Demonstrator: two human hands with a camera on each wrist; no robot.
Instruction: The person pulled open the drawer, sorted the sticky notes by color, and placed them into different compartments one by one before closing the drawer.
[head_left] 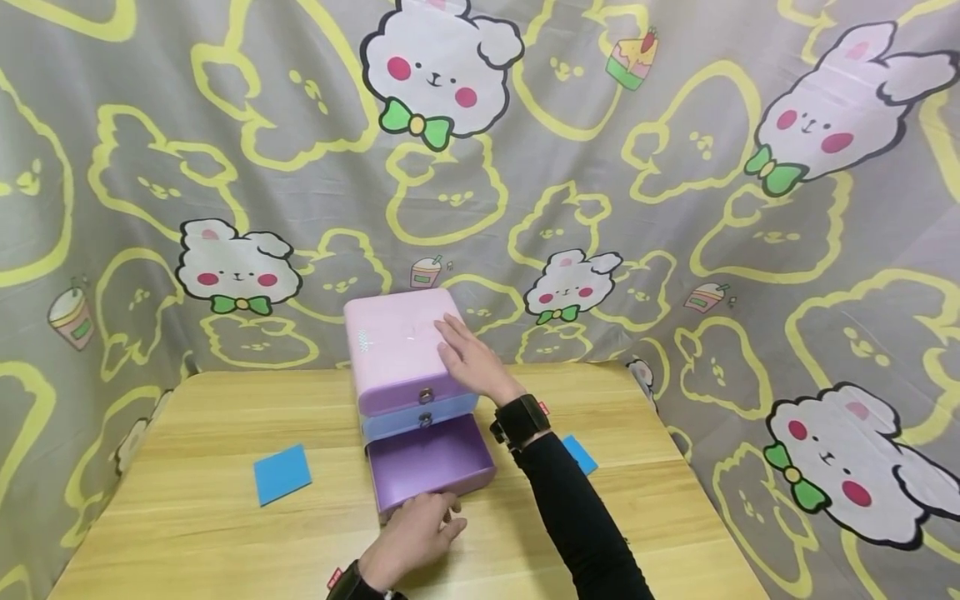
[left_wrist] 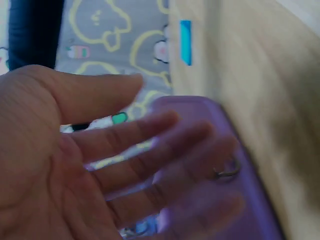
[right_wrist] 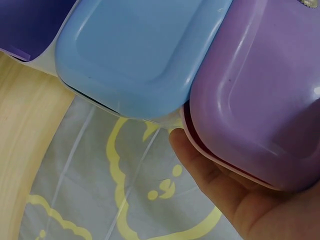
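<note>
A small drawer cabinet (head_left: 397, 342) with a pink top stands on the table. Its bottom purple drawer (head_left: 431, 457) is pulled far out, and its inside looks bare. Above it are a blue drawer (right_wrist: 125, 50) and an upper purple drawer (right_wrist: 265, 85), both pushed in. My right hand (head_left: 477, 360) rests on the right side of the cabinet's top, fingers extended, thumb along the side. Close at the front of the pulled-out drawer is my left hand (head_left: 412, 533). In the left wrist view its fingers (left_wrist: 135, 167) are spread and blurred before the drawer's metal ring handle (left_wrist: 227, 170).
On the wooden table (head_left: 202, 425), a flat blue square (head_left: 282, 475) lies left of the cabinet. Another blue piece (head_left: 580, 455) lies to the right, partly behind my right forearm. A rabbit-patterned curtain (head_left: 300, 192) hangs behind and along the sides.
</note>
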